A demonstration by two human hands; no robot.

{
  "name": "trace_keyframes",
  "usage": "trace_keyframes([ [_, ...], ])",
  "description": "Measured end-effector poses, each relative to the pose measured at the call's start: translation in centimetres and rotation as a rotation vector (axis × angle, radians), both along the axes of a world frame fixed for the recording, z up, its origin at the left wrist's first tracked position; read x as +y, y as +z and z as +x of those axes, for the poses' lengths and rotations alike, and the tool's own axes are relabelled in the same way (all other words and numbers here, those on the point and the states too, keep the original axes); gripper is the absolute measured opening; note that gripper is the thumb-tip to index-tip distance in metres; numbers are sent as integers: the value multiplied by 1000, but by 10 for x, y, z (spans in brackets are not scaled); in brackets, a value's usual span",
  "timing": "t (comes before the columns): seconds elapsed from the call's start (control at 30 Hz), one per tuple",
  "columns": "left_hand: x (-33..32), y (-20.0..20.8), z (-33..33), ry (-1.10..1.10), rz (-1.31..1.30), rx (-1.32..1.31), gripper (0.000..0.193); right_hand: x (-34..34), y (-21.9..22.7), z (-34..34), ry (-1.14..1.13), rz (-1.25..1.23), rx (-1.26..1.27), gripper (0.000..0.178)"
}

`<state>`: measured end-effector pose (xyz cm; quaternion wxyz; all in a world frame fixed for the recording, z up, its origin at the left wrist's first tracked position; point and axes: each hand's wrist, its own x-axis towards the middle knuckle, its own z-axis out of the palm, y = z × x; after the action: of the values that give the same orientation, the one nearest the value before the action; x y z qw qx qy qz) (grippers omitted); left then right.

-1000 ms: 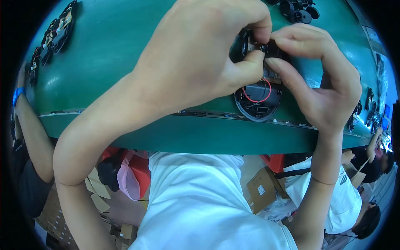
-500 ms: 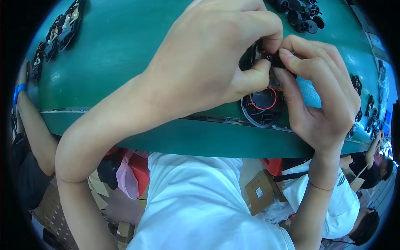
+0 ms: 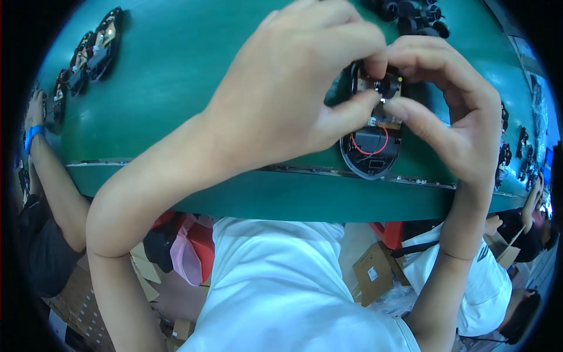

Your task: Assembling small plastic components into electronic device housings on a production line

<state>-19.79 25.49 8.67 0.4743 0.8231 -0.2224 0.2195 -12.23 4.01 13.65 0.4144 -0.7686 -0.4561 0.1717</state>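
Note:
A computer mouse with its top off (image 3: 370, 157) lies near the front edge of the green table. It has a dark shell, a tan circuit board (image 3: 396, 122), a looped red wire (image 3: 386, 141) and a black scroll wheel (image 3: 388, 88). My left hand (image 3: 305, 88) reaches over from the left, thumb and index finger closed around the wheel's left side and the board; its fingertips partly hide the contact. At the right of the wheel, my right hand (image 3: 454, 100) has thumb and index finger apart, the thumb tip beside the board's edge.
Several black wheel parts (image 3: 413, 20) lie at the far right. Several opened mouse halves (image 3: 94, 53) lie in a row at the far left, and more dark parts (image 3: 523, 146) at the right edge. A co-worker's arm (image 3: 56, 182) is at left; another person (image 3: 469, 281) sits at right.
My right thumb and index finger have spread apart from a pinch, so the wheel and board now show. My left hand keeps its grip with a slight shift.

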Motion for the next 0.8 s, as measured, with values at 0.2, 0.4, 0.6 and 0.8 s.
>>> trace_keyframes([
  [0.2, 9, 16, -3, 76, 136, -76, 27, -1, -1, 5, 33, -2, -192, 20],
  [0.4, 45, 14, 16, 315, 243, -176, 26, 3, 14, 1, -44, 65, -331, 28],
  [0.6, 35, 7, 6, 103, 391, -90, 29, 24, 4, -31, 292, -54, -428, 36],
  [0.8, 46, 13, 0, 173, 390, -21, 16, -7, 19, -11, 137, -183, -462, 16],
])
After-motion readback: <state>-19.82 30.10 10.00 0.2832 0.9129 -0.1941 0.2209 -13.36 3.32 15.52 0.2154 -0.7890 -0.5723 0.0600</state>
